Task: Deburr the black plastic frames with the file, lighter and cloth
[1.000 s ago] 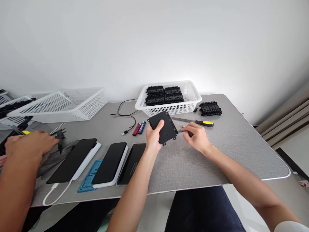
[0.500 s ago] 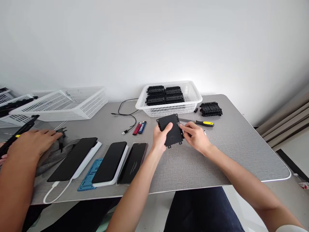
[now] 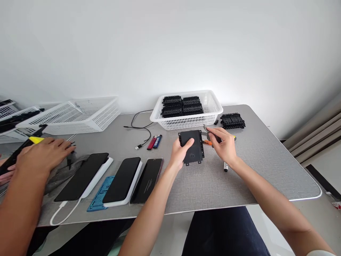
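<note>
My left hand [image 3: 180, 152] is closed on the left edge of a flat black square plate [image 3: 193, 149] with small tabs, holding it just above the grey table [image 3: 266, 167]. My right hand [image 3: 223, 145] is right beside the plate's right edge, fingers curled round a small tool with an orange part [image 3: 207, 142] and a grey metal tip. A yellow-handled screwdriver [image 3: 234, 137] lies mostly hidden behind that hand. A marker pen [image 3: 226, 166] lies on the table below my right wrist.
A white basket [image 3: 214, 104] holding black parts stands behind the plate, with a stack of black parts [image 3: 232, 121] to its right. Two lighters [image 3: 154, 141], a cable [image 3: 138, 126] and three phones [image 3: 122, 179] lie left. A co-worker's hand [image 3: 45, 153] is at far left, near another basket [image 3: 85, 113].
The plate has turned square and moved right and down in my left hand. My right hand moved to the plate, then drew back right holding a small tool. The pen now shows.
</note>
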### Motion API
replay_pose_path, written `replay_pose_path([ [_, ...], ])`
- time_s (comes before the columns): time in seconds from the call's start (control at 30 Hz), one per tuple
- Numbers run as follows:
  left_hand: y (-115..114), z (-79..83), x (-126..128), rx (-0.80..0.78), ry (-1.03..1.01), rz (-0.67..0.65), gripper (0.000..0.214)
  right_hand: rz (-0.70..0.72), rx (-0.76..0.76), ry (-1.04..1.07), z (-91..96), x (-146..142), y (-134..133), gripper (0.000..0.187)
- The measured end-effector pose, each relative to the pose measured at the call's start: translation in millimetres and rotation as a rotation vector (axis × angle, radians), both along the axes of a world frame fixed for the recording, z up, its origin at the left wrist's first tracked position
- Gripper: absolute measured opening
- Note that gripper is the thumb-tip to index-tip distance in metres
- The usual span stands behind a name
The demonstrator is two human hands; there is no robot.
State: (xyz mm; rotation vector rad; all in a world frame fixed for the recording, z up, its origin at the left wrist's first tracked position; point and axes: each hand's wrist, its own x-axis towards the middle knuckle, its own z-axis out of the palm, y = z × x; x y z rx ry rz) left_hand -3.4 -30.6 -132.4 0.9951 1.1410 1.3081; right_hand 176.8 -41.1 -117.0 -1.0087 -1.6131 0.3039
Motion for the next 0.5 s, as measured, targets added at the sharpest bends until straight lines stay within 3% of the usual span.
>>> replay_pose_path([
  [0.13,-4,-2.8,9,0.026,0.038,-0.075,0.045,0.010,0.063,-0.121,-9.5,1,6,0.032],
  [0.27,-4,-5.0,11,0.042,0.008,-0.043,0.045,0.027,0.071,-0.339,-18.0,-3,5,0.034],
  [0.5,9,-8.3,-7,0.055,-0.055,0.136,0.048,0.327,0.060,-0.613,-17.6,-15,-8,0.038],
])
